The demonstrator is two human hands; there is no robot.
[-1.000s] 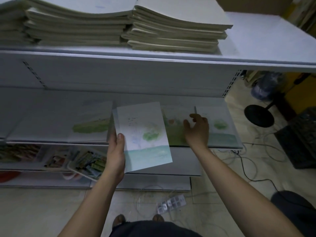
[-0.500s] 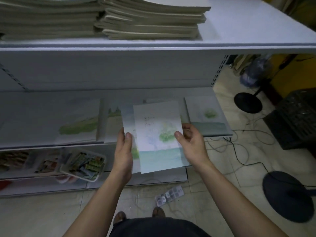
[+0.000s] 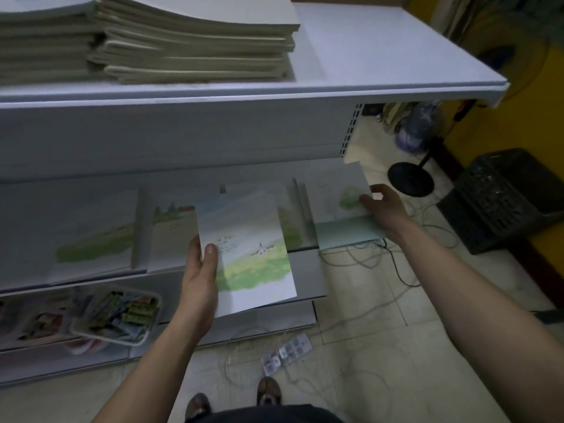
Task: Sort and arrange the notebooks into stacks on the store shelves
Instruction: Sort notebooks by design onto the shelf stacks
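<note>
My left hand (image 3: 200, 279) grips a notebook with a green-field cover (image 3: 248, 248) by its left edge, thumb on top, in front of the middle shelf (image 3: 305, 264). My right hand (image 3: 383, 209) holds a second notebook with a green-tree cover (image 3: 338, 206) at its right edge, over the right end of that shelf. Other notebooks lie on the shelf: one at the left (image 3: 97, 230) and one behind the held notebook (image 3: 172, 227). Two stacks of cream notebooks (image 3: 195, 41) sit on the top shelf (image 3: 381, 56).
A clear tub of small packets (image 3: 117, 314) sits on the lower shelf. On the floor lie a power strip (image 3: 287, 354) and loose cables. A fan stand (image 3: 410, 178) and a black crate (image 3: 503, 196) stand to the right.
My right hand took the top tree-cover notebook from the pile in my left hand and carried it right to the shelf's end. The field-cover notebook now shows in my left hand.
</note>
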